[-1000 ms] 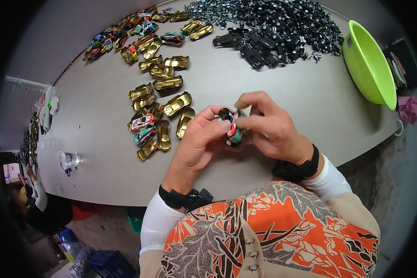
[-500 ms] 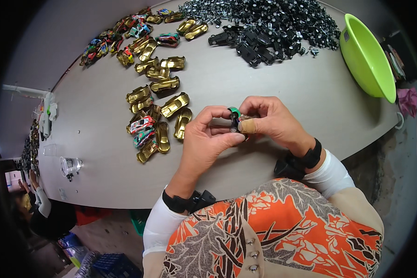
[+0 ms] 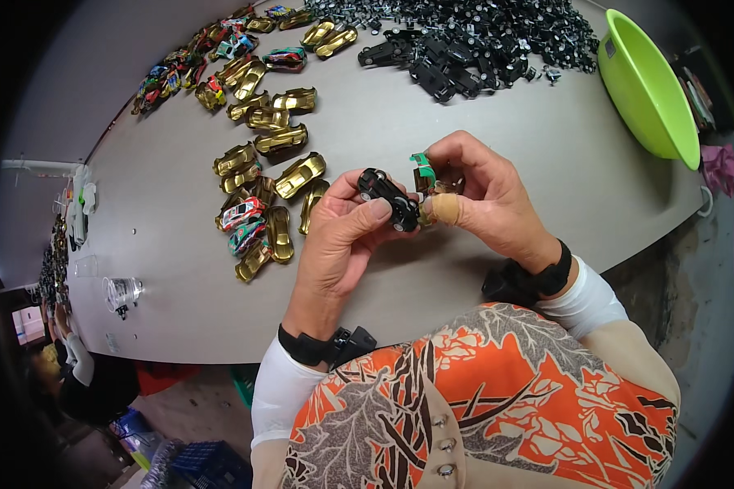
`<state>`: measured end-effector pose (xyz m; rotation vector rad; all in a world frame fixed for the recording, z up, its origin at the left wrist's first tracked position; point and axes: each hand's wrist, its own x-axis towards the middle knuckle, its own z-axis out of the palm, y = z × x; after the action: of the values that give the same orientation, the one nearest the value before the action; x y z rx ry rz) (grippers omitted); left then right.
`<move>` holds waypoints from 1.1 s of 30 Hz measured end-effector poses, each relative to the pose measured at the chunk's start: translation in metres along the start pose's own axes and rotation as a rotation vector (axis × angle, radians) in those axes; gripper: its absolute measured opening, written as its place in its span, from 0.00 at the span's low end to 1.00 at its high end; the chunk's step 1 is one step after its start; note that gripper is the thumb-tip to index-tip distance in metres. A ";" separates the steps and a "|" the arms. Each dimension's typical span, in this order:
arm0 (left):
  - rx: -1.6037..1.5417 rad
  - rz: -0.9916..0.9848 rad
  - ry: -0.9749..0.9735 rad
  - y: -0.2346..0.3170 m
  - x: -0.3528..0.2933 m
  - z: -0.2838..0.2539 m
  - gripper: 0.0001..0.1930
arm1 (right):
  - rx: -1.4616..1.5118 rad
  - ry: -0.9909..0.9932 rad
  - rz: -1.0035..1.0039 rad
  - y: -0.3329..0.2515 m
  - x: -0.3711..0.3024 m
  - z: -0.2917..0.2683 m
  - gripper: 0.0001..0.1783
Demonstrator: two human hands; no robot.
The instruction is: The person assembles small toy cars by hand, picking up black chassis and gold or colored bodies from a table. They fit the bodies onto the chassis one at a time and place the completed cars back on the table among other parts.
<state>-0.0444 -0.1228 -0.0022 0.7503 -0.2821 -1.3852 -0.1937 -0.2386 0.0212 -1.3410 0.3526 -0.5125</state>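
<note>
Toy-car base (image 3: 398,205), gripped by the left hand (image 3: 334,240), is unjoined from the green body (image 3: 422,167) pinched in the right hand (image 3: 497,200), with black bases (image 3: 434,80) piled beyond.

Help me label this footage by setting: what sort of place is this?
Probably a toy-car workshop: many gold toy car bodies lie on a long table, black wheeled car bases are piled toward its far side, and another person is off to the left.

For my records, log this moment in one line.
left hand: holds black chassis; right hand: holds green shell; gold cars: on table; basin: right
</note>
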 end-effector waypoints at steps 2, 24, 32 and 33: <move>0.035 0.023 0.039 -0.001 0.000 -0.001 0.17 | -0.032 0.009 -0.021 0.001 0.000 0.001 0.16; 0.136 0.035 0.039 0.000 -0.002 0.004 0.19 | -0.519 -0.003 -0.249 0.003 -0.003 0.010 0.11; 0.198 0.073 0.033 -0.002 -0.003 0.006 0.19 | -0.365 -0.023 -0.035 0.000 -0.004 0.009 0.14; 0.216 0.075 0.038 -0.002 -0.003 0.007 0.19 | -0.350 -0.025 -0.034 0.003 -0.004 0.008 0.15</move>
<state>-0.0503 -0.1222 0.0025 0.9333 -0.4307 -1.2807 -0.1926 -0.2296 0.0195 -1.6926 0.4122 -0.4761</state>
